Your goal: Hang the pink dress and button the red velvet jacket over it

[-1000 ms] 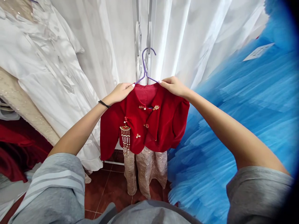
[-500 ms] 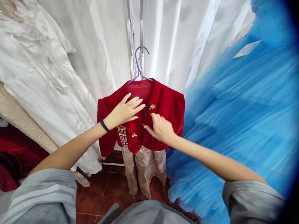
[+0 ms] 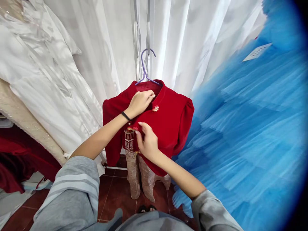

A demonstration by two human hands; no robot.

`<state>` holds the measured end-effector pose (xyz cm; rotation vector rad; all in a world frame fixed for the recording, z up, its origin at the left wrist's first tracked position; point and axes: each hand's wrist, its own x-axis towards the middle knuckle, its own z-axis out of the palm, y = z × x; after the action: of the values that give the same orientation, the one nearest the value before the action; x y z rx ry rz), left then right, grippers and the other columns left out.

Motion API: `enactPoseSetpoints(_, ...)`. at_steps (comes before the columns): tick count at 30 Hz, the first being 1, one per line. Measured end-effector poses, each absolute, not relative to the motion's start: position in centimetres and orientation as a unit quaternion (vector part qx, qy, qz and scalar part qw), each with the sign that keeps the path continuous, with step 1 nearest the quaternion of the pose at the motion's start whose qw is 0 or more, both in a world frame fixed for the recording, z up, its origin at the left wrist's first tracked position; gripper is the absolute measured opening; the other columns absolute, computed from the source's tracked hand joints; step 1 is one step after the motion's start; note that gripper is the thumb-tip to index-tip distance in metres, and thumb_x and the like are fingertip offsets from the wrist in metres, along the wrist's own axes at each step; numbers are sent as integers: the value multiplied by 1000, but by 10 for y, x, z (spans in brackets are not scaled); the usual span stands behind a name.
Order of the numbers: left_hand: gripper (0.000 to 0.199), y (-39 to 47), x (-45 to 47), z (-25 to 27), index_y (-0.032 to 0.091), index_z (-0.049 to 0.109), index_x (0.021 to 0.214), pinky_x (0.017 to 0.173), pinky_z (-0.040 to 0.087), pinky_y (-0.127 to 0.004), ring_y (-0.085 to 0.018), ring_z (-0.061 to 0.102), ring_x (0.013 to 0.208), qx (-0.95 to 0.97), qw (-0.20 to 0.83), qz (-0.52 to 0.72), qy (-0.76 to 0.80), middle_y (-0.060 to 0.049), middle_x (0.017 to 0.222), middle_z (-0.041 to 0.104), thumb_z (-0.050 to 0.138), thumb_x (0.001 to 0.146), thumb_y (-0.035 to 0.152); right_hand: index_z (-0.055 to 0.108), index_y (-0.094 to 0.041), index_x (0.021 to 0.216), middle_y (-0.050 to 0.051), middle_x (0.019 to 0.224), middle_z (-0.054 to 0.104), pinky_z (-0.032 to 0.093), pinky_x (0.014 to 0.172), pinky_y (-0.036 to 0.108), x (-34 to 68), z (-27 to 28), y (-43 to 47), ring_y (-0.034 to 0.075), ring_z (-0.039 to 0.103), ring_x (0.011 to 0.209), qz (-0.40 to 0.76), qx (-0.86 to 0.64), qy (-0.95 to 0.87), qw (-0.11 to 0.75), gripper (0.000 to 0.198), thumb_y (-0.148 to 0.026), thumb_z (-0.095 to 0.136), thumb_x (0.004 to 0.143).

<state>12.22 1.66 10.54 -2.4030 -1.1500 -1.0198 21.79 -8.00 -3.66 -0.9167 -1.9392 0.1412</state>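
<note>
A red velvet jacket [image 3: 168,125] hangs on a purple hanger [image 3: 145,65]. My left hand [image 3: 141,102] lies across the neckline, its fingers curled closed over the front edge near the collar. Lower down, my right hand [image 3: 148,141] pinches the jacket's front edge and draws it toward the left side. A pearl flower clasp [image 3: 155,108] shows on the right front panel, just below the left fingertips. Beside my right fingers dangles a beaded tassel brooch [image 3: 129,141]. The fingers partly hide the lower fastenings.
White gowns [image 3: 45,73] hang at the left and white curtains [image 3: 183,38] behind. A ruffled blue tulle dress [image 3: 240,128] fills the right side. Plastic-wrapped legs or tubes [image 3: 133,179] stand below the jacket on red floor tiles [image 3: 115,192].
My left hand has gone from spread fingers to curled ones at the neckline. My right hand has moved left and down, pulling the right front panel across the left one.
</note>
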Motion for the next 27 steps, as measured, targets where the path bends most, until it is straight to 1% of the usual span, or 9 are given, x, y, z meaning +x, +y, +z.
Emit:
enactPoseSetpoints(3, 39, 8, 117, 94, 14, 63, 100, 89, 45, -34, -21, 61, 98, -802, 166, -437, -373, -11, 102, 68, 29, 103, 33, 22, -12, 155, 18, 149, 48, 43, 116, 46, 194, -43, -30, 27, 47, 138, 116, -369, -814, 433, 65, -32, 36, 95)
enactPoseSetpoints(5, 38, -6, 111, 77, 12, 63, 107, 93, 44, -36, -25, 58, 105, -794, 232, -416, -379, -14, 110, 66, 38, 100, 40, 31, -7, 150, 22, 147, 48, 37, 120, 47, 189, -49, -9, 28, 42, 141, 139, -346, -826, 423, 62, -26, 39, 91)
enactPoseSetpoints(9, 45, -23, 94, 27, 9, 54, 132, 88, 44, -41, -31, 58, 110, -793, 292, -275, -458, -20, 124, 62, 49, 95, 33, 44, -19, 142, 13, 150, 48, 35, 120, 52, 200, -79, -20, 28, 41, 142, 183, -302, -831, 430, 52, -27, 42, 91)
enactPoseSetpoints(11, 40, -21, 84, 9, 9, 54, 131, 85, 45, -39, -30, 62, 105, -780, 274, -239, -510, -19, 117, 67, 43, 98, 27, 52, -28, 135, 5, 144, 55, 29, 122, 55, 217, -107, -38, 29, 45, 138, 241, -337, -738, 533, 48, -34, 55, 87)
enactPoseSetpoints(14, 33, -15, 69, 5, 12, 64, 112, 80, 45, -35, -27, 68, 88, -785, 218, -219, -537, -13, 94, 73, 40, 101, 33, 59, -24, 119, 6, 126, 64, 22, 123, 53, 260, -154, -52, 27, 51, 130, 317, -449, -430, 716, 44, -40, 66, 79)
enactPoseSetpoints(16, 35, -14, 62, 13, 16, 66, 104, 73, 44, -32, -25, 69, 82, -791, 170, -230, -541, -9, 85, 74, 40, 102, 38, 60, -21, 107, 8, 112, 67, 33, 116, 54, 295, -176, -46, 26, 56, 122, 375, -480, -308, 731, 34, -42, 65, 80)
enactPoseSetpoints(19, 34, -15, 57, 29, 20, 66, 102, 64, 40, -28, -21, 70, 77, -776, 120, -263, -561, -5, 83, 74, 37, 103, 38, 60, -19, 83, 6, 86, 69, 54, 90, 46, 334, -191, -27, 23, 68, 93, 586, -424, -228, 652, 18, -37, 66, 82)
enactPoseSetpoints(23, 29, -10, 56, 39, 20, 67, 100, 63, 39, -27, -22, 72, 84, -759, 151, -272, -572, -5, 91, 76, 43, 101, 37, 61, -22, 77, -7, 63, 61, 57, 79, 29, 344, -207, -21, 10, 64, 66, 742, -212, -76, 632, 11, -21, 71, 81)
enactPoseSetpoints(27, 31, -4, 56, 39, 18, 67, 100, 61, 36, -28, -23, 72, 84, -760, 190, -249, -570, -6, 91, 77, 42, 102, 36, 66, -23, 89, -5, 84, 72, 58, 70, 28, 331, -229, -19, 11, 68, 73, 744, -284, -78, 600, 15, -20, 76, 78)
